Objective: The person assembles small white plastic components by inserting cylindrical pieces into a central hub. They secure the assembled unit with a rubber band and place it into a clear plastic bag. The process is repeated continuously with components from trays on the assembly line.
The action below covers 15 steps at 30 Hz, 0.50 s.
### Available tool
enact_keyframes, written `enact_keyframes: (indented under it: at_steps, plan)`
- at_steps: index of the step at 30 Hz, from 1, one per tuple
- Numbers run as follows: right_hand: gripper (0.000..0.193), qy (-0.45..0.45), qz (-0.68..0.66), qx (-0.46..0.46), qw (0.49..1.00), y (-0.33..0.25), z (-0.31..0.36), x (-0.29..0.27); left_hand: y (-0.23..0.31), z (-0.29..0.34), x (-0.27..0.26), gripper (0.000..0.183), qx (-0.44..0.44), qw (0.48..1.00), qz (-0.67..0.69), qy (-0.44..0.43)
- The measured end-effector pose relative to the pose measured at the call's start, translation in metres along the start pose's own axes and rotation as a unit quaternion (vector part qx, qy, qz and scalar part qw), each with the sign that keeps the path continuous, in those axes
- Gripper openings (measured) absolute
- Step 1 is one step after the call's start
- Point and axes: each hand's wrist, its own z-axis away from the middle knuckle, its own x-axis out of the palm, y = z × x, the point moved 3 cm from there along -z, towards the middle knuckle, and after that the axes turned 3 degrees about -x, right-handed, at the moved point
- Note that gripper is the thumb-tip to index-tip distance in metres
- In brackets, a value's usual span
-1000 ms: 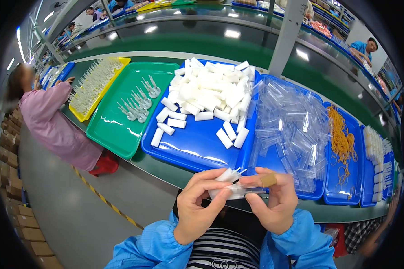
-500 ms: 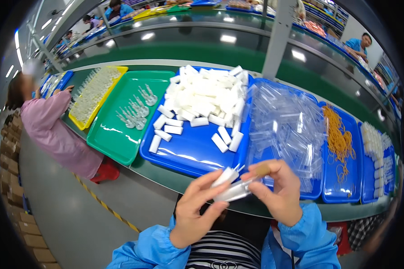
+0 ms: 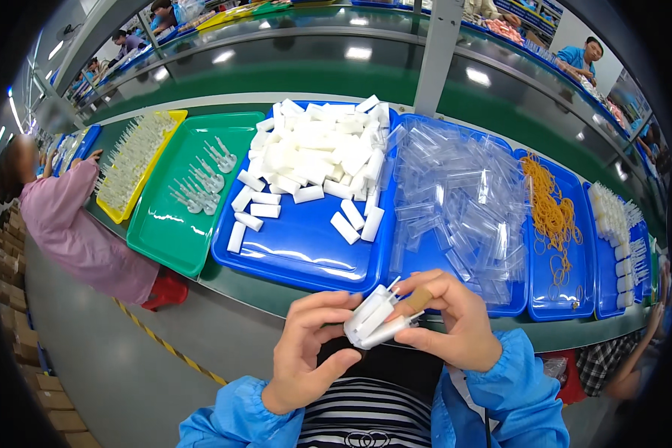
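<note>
Over the near table edge, both hands hold a white pronged part (image 3: 372, 319) with long white pieces side by side on it. Thin prong tips stick out toward the upper right. My left hand (image 3: 300, 355) is closed about its rounded lower-left end, fingers behind and thumb below. At the prong end, my right hand (image 3: 459, 325) grips it between thumb and fingers; a tan wrap (image 3: 420, 299) is on one finger. Beyond my hands, a blue tray (image 3: 299, 257) bears a heap of white oblong blocks (image 3: 317, 153). Beside it lie clear plastic sleeves (image 3: 463, 198).
Leftward are a green tray (image 3: 160, 231) with several pronged parts (image 3: 201, 183) and a yellow tray (image 3: 178, 118) full of similar ones. Rightward come orange rubber bands (image 3: 551, 198) and white parts (image 3: 621, 246) in blue trays. A pink-sleeved person (image 3: 63, 216) works at left.
The held part has turned so its prong tips show more clearly. My hands have shifted slightly left and steadied. The whole view has swung, moving the trays leftward.
</note>
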Motion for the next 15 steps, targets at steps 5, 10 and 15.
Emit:
enact_keyframes:
  at_steps: [5,10,15]
  plan:
    - [0.028,-0.077,0.162,-0.081,0.980,-0.021,-0.012,-0.002,-0.006,-0.003,-0.008,0.041,-0.083,0.994,0.053,-0.052]
    - [0.031,0.021,0.523,-0.185,0.831,-0.027,-0.049,-0.026,-0.003,-0.001,-0.015,0.044,-0.058,0.998,0.020,-0.013]
    - [0.030,-0.033,0.650,-0.182,0.737,-0.008,-0.058,-0.043,-0.006,-0.007,-0.014,0.042,-0.057,0.998,0.024,-0.004]
